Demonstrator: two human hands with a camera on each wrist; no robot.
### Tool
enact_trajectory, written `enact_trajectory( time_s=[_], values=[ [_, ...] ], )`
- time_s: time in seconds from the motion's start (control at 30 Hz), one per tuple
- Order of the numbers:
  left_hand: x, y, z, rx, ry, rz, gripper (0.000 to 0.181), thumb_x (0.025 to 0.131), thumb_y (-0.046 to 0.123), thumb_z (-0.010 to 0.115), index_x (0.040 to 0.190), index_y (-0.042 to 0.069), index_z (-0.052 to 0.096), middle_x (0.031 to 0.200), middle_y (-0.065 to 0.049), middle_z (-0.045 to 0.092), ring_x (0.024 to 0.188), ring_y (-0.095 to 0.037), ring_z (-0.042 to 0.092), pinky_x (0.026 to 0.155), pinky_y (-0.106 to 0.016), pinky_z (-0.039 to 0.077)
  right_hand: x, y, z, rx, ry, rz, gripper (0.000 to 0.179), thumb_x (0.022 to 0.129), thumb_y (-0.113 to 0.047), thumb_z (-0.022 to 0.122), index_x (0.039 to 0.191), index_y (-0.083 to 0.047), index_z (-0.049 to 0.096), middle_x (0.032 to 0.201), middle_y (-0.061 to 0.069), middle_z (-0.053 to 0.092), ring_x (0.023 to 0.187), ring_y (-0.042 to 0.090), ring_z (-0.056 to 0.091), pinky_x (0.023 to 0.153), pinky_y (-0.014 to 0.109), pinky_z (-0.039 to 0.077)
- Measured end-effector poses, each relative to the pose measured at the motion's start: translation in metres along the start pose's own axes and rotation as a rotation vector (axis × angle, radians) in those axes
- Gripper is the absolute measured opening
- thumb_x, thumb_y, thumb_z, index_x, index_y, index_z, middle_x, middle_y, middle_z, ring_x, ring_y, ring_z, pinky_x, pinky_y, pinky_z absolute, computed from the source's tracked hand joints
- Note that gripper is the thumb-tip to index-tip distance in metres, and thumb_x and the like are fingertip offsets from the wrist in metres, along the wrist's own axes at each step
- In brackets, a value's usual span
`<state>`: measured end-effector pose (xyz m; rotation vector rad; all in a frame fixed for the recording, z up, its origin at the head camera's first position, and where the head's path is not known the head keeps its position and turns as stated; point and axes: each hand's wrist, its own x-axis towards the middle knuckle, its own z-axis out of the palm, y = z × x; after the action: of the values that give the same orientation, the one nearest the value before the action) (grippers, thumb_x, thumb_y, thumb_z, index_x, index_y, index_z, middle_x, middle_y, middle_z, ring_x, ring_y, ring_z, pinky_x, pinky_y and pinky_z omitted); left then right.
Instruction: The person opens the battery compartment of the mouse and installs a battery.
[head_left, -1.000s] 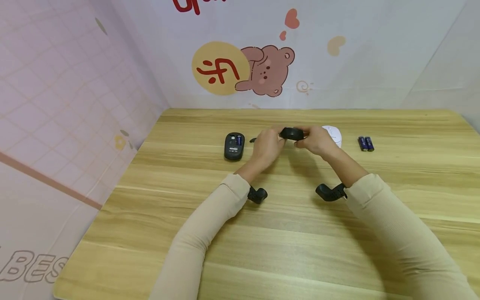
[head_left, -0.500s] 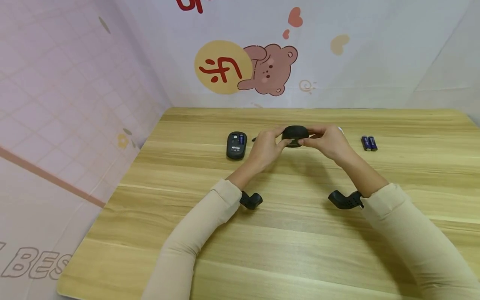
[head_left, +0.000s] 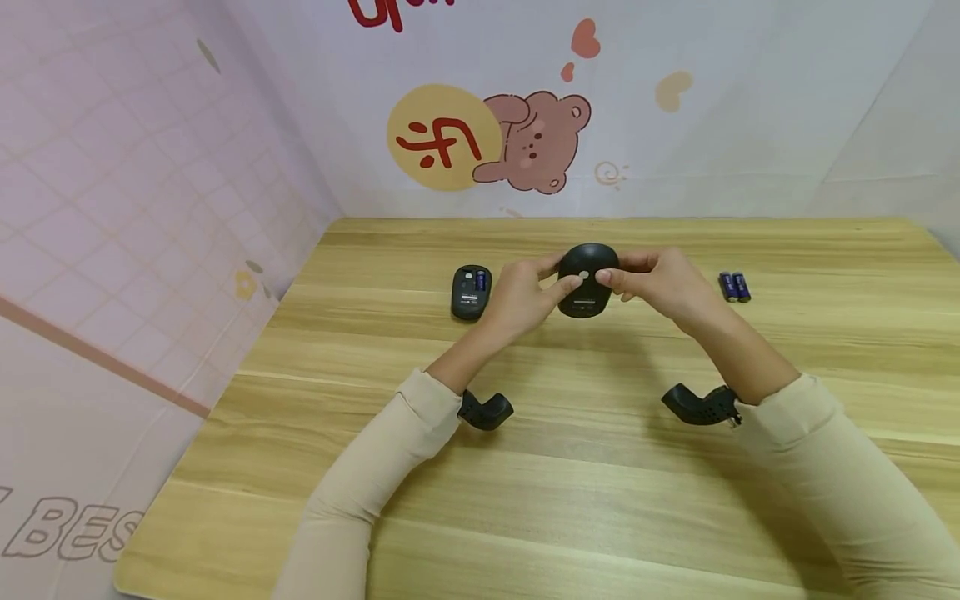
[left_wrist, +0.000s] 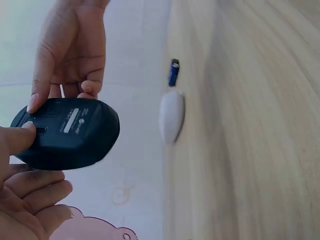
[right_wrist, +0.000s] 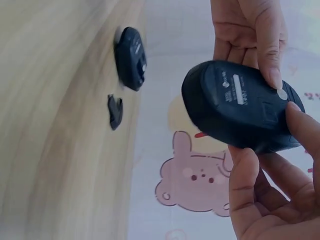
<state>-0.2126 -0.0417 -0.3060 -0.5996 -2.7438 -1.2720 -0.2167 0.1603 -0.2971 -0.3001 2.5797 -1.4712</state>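
Both hands, left (head_left: 525,302) and right (head_left: 660,287), grip black mouse (head_left: 587,279) underside-up above table (head_left: 600,467).

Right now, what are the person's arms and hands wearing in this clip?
Both arms wear long, close-fitting beige sleeves that end at the wrists. The left hand and right hand are bare: no gloves, rings or watch show. Under each wrist sits a black angled camera mount, left and right, the right one perforated with small holes.

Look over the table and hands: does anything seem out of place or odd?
Yes. The second black mouse lies upside down with its battery bay open, and its small cover lies loose beside it on the table.
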Motion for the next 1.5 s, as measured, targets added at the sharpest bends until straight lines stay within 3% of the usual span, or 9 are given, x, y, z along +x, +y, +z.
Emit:
enact_trajectory(
  time_s=[0.23,0.47,0.7,0.87,1.17,1.5],
  values=[
    [-0.011,0.003,-0.005,-0.158,0.019,-0.009,0.042,0.089,0.027,0.063,0.125,0.006,0.058,0.116,-0.008,0.062,0.102,-0.014,0.061,0.080,-0.021,0.051,-0.005,-0.009,0.004,-0.036,0.042,-0.054,0.044,0.085,-0.037,0.066,0.110,-0.001,0.067,0.087,0.004,0.067,0.075,0.020,0.058,0.069,0.033,0.047],
    [-0.018,0.006,-0.006,-0.235,0.038,-0.024,0.041,0.089,0.023,0.063,0.123,0.001,0.058,0.114,-0.013,0.063,0.100,-0.017,0.062,0.075,-0.019,0.053,-0.009,-0.011,0.011,-0.025,0.087,-0.108,0.040,0.087,-0.033,0.065,0.106,0.002,0.068,0.083,0.005,0.067,0.068,0.019,0.059,0.060,0.027,0.049],
    [-0.024,0.010,-0.007,-0.399,0.044,-0.084,0.043,0.089,0.019,0.063,0.126,-0.001,0.055,0.108,-0.016,0.065,0.091,-0.015,0.065,0.064,-0.021,0.055,-0.013,-0.014,0.016,0.051,0.103,-0.163,0.042,0.090,-0.028,0.063,0.118,0.002,0.062,0.077,0.001,0.067,0.062,0.016,0.057,0.056,0.024,0.047],
    [-0.026,0.011,-0.007,-0.430,0.036,-0.074,0.045,0.088,0.017,0.064,0.129,0.001,0.053,0.107,-0.016,0.065,0.090,-0.014,0.065,0.063,-0.022,0.055,-0.015,-0.016,0.019,0.066,0.121,-0.153,0.043,0.090,-0.030,0.062,0.123,-0.002,0.060,0.075,-0.001,0.066,0.060,0.014,0.055,0.054,0.024,0.046],
    [-0.031,0.010,-0.010,-0.481,-0.008,-0.094,0.044,0.089,0.016,0.063,0.129,-0.001,0.052,0.108,-0.018,0.064,0.088,-0.016,0.066,0.064,-0.025,0.056,-0.018,-0.015,0.022,0.105,0.059,-0.146,0.044,0.092,-0.030,0.058,0.123,0.002,0.058,0.080,-0.001,0.060,0.061,0.013,0.052,0.055,0.024,0.046],
    [-0.034,0.007,-0.012,-0.427,-0.057,-0.193,0.044,0.091,0.022,0.061,0.125,-0.003,0.055,0.100,-0.015,0.067,0.077,-0.015,0.068,0.062,-0.026,0.056,-0.016,-0.008,0.029,0.081,0.007,-0.070,0.047,0.094,-0.032,0.054,0.127,0.002,0.055,0.066,-0.001,0.056,0.058,0.011,0.050,0.054,0.024,0.043]
  ],
)
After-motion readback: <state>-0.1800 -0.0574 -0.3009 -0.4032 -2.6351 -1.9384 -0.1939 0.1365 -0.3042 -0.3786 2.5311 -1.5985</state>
